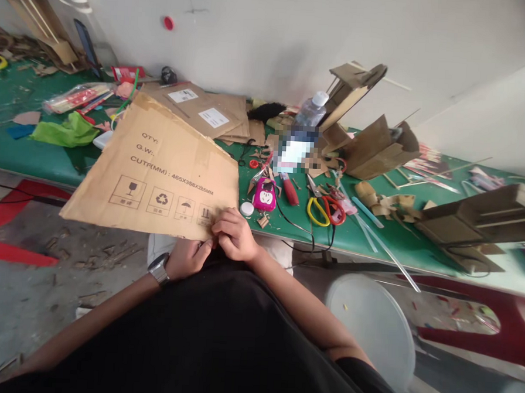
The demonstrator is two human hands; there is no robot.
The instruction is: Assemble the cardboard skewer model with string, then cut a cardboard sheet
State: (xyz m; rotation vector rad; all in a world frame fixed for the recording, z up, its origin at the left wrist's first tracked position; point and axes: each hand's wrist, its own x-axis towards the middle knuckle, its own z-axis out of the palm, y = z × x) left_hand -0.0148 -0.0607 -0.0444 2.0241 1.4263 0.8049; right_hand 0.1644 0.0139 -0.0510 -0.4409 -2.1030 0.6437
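A large flat sheet of brown cardboard (158, 167) with printed shipping marks lies half on the green table (35, 158) and overhangs its front edge toward me. My right hand (236, 236) rests on the sheet's near edge with fingers curled, pinching it. My left hand (188, 257), a watch on its wrist, grips the same edge from underneath, right beside the right hand. Both hands touch each other at the cardboard's near right corner.
Yellow- and red-handled scissors (325, 211), a pink tape measure (265, 195), a red cutter (289, 189), a water bottle (311, 110) and cardboard models (375, 146) crowd the table to the right. More flat cardboard (205, 114) lies behind. A white stool (374, 325) stands right of me.
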